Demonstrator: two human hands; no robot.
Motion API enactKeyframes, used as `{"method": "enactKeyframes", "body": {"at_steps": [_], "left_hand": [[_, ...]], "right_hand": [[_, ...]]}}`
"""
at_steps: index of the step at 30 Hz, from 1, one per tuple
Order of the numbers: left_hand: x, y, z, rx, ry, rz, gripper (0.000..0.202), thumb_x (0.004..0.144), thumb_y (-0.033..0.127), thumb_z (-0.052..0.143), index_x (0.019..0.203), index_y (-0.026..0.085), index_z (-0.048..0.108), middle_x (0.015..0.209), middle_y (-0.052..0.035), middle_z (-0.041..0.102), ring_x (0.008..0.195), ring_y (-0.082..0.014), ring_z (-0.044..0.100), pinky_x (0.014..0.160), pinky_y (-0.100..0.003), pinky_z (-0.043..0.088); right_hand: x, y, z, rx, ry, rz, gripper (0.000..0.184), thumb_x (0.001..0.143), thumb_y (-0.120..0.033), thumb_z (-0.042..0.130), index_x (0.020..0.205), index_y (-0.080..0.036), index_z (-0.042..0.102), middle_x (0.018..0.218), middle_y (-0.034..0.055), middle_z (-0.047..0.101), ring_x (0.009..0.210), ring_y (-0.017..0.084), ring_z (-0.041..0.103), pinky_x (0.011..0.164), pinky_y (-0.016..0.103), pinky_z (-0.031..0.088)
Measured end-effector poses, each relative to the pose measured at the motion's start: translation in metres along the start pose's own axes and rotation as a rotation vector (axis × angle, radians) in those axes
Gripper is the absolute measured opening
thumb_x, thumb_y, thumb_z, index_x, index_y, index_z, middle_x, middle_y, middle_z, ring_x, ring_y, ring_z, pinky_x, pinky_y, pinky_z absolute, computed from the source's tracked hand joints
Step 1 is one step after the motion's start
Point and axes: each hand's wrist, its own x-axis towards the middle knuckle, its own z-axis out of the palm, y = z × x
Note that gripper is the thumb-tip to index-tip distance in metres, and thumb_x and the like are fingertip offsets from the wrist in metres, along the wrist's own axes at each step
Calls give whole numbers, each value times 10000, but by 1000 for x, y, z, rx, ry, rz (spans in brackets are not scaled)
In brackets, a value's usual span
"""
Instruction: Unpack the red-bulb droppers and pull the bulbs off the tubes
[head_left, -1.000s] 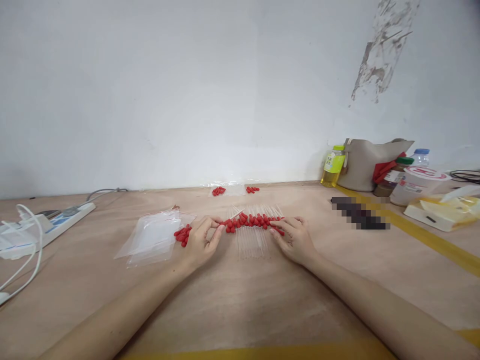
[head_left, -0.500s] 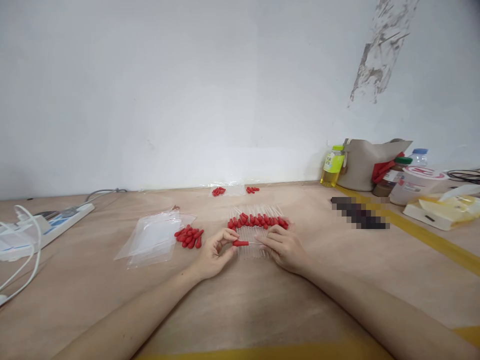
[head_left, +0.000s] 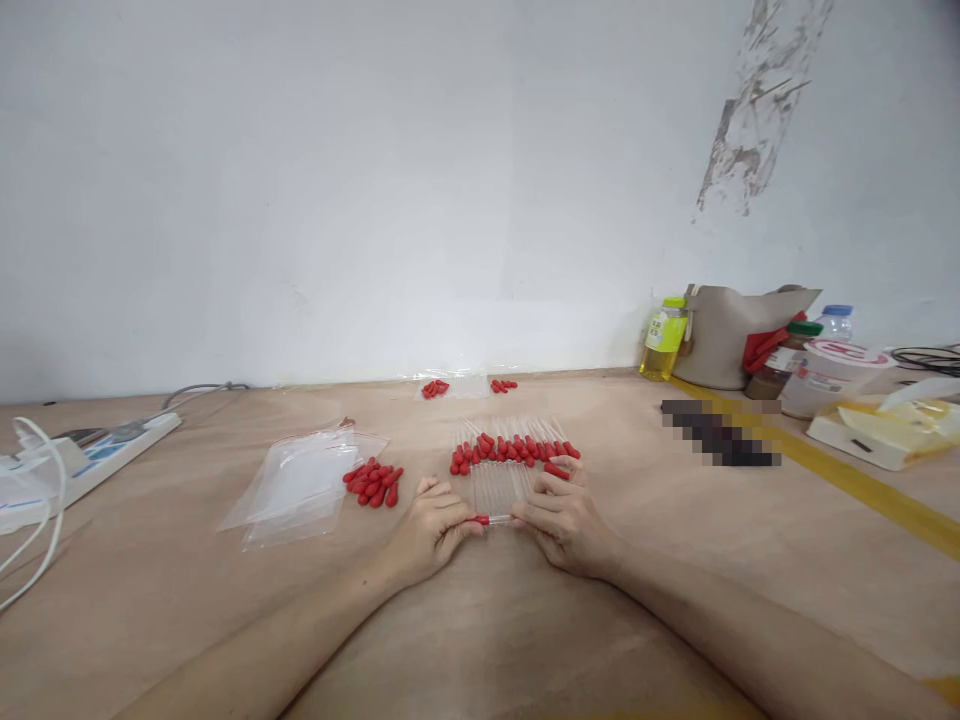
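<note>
My left hand (head_left: 431,525) pinches a red rubber bulb (head_left: 481,520) at its fingertips. My right hand (head_left: 564,520) pinches a clear glass dropper tube (head_left: 501,519) whose end meets that bulb between the two hands. Just beyond them lies a row of clear tubes (head_left: 501,480) with red bulbs (head_left: 514,450) across their far ends. A small heap of loose red bulbs (head_left: 373,482) rests left of my left hand.
Clear plastic bags (head_left: 300,485) lie left of the bulbs. More red bulbs (head_left: 436,387) sit by the wall. A white power strip (head_left: 90,455) with cables is far left. At right stand a yellow bottle (head_left: 664,337), a grey bag (head_left: 731,330), jars and a box.
Both hands drew back toward me from the bulb row. The left took a red bulb, the right a tube, and they now hold them end to end.
</note>
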Motion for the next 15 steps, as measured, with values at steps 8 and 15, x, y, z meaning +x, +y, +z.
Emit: {"method": "enactKeyframes", "body": {"at_steps": [8,15], "left_hand": [[-1,4,-5,-14,-34,23,261,885,258,425,693,172,578,610,15,582,625,-112,487,704,-293,292],[-2,3,-3,-11,-25,25,255,890,258,411,719,171,578,624,10,591,618,-114,493,696,-291,295]], "right_hand": [[-3,2,-1,16,0,-31,172,824,-215,477,735,-219,624,510,-37,538,626,111,442,895,397,230],[-4,4,-3,26,-20,-23,170,825,-216,477,741,-219,625,515,-35,531,624,112,435,884,396,238]]}}
